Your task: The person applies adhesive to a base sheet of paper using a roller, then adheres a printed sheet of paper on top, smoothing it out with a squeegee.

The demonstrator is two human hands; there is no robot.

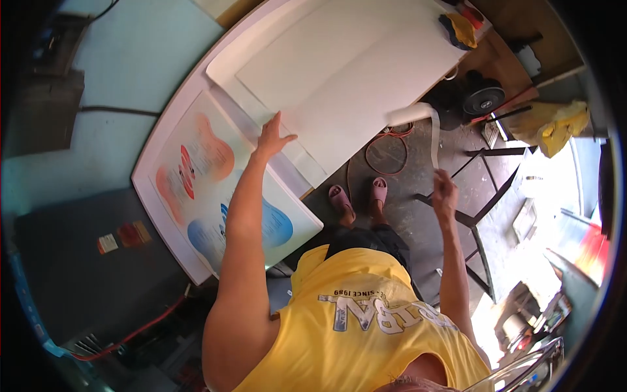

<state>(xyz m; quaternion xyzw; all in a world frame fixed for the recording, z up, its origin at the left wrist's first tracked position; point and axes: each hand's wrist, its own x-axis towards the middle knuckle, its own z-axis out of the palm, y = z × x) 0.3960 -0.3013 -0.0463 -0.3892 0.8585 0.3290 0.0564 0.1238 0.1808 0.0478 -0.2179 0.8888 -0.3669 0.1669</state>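
Observation:
My left hand (275, 137) rests with spread fingers on the near left edge of a large white sheet (326, 78), where a clear strip (287, 140) runs along it. To the left lies a printed sheet (245, 196) with orange and blue shapes. My right hand (445, 189) is raised over the floor at the right, its fingers closed on the lower end of a long pale strip (434, 140). That strip curls up and back to the table's front edge.
A yellow and dark cloth (459, 31) sits at the table's far right. Beyond the edge are a black fan (484, 98), a coiled orange cable (386, 153) and a dark metal frame (486, 212). A dark grey box (91, 274) stands at the left.

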